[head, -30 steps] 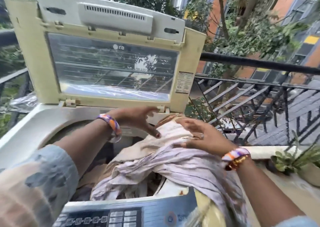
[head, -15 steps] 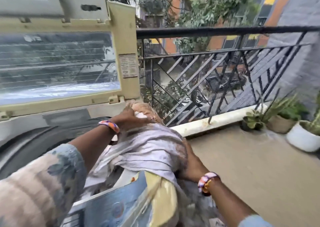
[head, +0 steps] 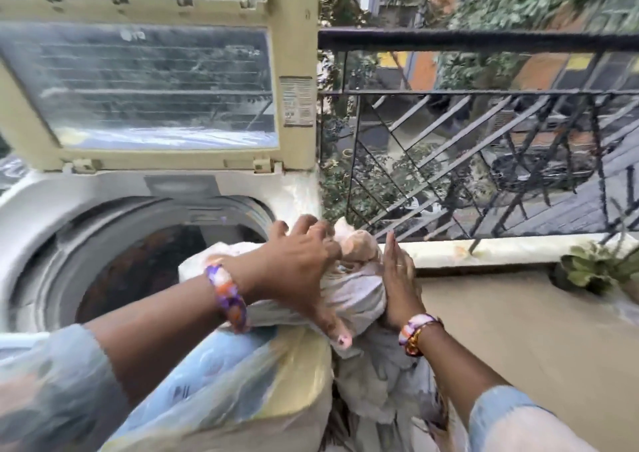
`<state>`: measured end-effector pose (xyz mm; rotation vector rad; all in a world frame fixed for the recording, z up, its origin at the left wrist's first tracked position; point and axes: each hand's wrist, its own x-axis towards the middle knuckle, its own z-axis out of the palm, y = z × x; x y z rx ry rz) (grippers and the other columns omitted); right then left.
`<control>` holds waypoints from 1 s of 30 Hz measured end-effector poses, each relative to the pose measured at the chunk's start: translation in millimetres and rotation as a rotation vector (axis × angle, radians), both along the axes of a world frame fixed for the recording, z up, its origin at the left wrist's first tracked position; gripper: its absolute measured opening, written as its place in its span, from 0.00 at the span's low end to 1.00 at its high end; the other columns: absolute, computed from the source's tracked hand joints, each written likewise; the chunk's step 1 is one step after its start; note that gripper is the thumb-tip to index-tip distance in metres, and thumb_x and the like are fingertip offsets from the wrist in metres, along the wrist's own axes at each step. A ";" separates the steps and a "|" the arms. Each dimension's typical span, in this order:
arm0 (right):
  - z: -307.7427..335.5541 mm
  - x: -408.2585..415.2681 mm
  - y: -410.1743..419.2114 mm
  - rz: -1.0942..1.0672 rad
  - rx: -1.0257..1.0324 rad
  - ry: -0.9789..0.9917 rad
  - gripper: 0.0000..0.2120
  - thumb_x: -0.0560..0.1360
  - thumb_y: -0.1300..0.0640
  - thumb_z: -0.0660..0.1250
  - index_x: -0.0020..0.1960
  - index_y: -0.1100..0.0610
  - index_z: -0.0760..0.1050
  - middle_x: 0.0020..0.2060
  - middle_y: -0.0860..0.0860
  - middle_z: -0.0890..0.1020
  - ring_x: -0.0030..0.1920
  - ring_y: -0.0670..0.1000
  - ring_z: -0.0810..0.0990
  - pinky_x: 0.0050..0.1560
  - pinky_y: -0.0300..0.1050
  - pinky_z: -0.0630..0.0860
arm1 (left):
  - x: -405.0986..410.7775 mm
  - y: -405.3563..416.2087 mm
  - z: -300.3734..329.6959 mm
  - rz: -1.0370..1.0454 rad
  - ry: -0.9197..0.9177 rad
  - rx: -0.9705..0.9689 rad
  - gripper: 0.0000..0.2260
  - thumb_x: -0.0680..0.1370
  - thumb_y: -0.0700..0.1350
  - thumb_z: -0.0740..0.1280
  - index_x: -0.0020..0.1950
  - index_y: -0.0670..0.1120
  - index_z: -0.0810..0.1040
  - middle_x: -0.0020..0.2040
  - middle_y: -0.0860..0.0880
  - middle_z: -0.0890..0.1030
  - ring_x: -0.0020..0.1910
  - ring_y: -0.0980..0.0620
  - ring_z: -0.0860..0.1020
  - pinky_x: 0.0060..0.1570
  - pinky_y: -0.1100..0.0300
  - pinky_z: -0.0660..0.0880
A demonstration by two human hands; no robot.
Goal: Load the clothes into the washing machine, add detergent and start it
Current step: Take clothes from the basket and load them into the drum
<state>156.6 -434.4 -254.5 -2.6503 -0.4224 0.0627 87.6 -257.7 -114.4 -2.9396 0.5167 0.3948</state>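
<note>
**Clothes bundle perched on the washer's right rim**

Clothes (head: 352,292), a pale bundle of whitish and lilac-striped cloth with a peach-coloured piece on top, sit on the right front edge of the washing machine (head: 41,209), partly over the rim and partly hanging down its outer right side toward the balcony floor (head: 518,330). Only the bundle's left edge reaches over the drum opening.

The left hand (head: 297,268) lies on top of the bundle with fingers spread wide, thumb stretched down toward the front corner, pressing the cloth rather than closing round it. The right hand (head: 397,278) is set against the bundle's right side, fingers straight and together, pointing upward, palm flat to the fabric. Both wrists carry multicoloured bangles.

The drum (head: 138,261) stands open beside the bundle; its inside is dark and brownish, and blur makes it impossible to tell whether that is laundry or the bare tub. The lid (head: 155,81) is upright, its window pane reflecting lines and foliage, a small label on its right frame.

A plastic-covered control panel (head: 221,375), blue and yellow, is at the front, below the left forearm.

Right of the machine runs a black metal railing (head: 484,133) on a low ledge, with a potted plant (head: 594,268) at the far right.
</note>
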 end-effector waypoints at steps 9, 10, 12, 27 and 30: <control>-32.0 -13.6 5.3 0.048 0.154 0.527 0.53 0.58 0.43 0.71 0.75 0.52 0.48 0.72 0.55 0.63 0.70 0.57 0.65 0.70 0.54 0.64 | -8.0 -13.4 -21.4 0.100 -0.207 -0.177 0.32 0.61 0.62 0.74 0.58 0.48 0.70 0.55 0.47 0.76 0.54 0.44 0.74 0.43 0.57 0.67; -42.2 -16.3 2.9 0.044 0.108 0.604 0.56 0.57 0.43 0.76 0.75 0.52 0.47 0.71 0.58 0.66 0.68 0.59 0.68 0.68 0.54 0.67 | -7.9 -13.8 -22.8 0.091 -0.235 -0.191 0.30 0.62 0.61 0.73 0.58 0.48 0.71 0.54 0.47 0.77 0.53 0.44 0.75 0.42 0.58 0.65; -67.9 -15.2 -4.3 0.070 -0.002 0.706 0.71 0.44 0.27 0.73 0.76 0.51 0.42 0.72 0.58 0.63 0.69 0.58 0.67 0.69 0.52 0.66 | -7.2 -12.5 -25.1 0.064 -0.277 -0.214 0.25 0.64 0.59 0.71 0.56 0.49 0.73 0.51 0.47 0.79 0.51 0.44 0.76 0.41 0.58 0.64; 42.8 -70.9 13.7 -0.342 0.332 -0.207 0.26 0.59 0.54 0.70 0.57 0.54 0.78 0.43 0.59 0.85 0.46 0.62 0.83 0.40 0.45 0.76 | -13.6 51.1 2.0 -0.072 -0.290 -0.891 0.16 0.65 0.55 0.72 0.46 0.48 0.78 0.41 0.48 0.83 0.42 0.47 0.81 0.40 0.56 0.76; 117.1 -56.1 49.9 -0.328 0.295 -0.469 0.22 0.61 0.53 0.67 0.54 0.55 0.79 0.41 0.62 0.84 0.43 0.64 0.82 0.39 0.52 0.79 | -15.8 102.8 41.8 -0.006 -0.234 -1.319 0.18 0.64 0.41 0.78 0.50 0.50 0.77 0.41 0.57 0.83 0.40 0.64 0.79 0.44 0.67 0.76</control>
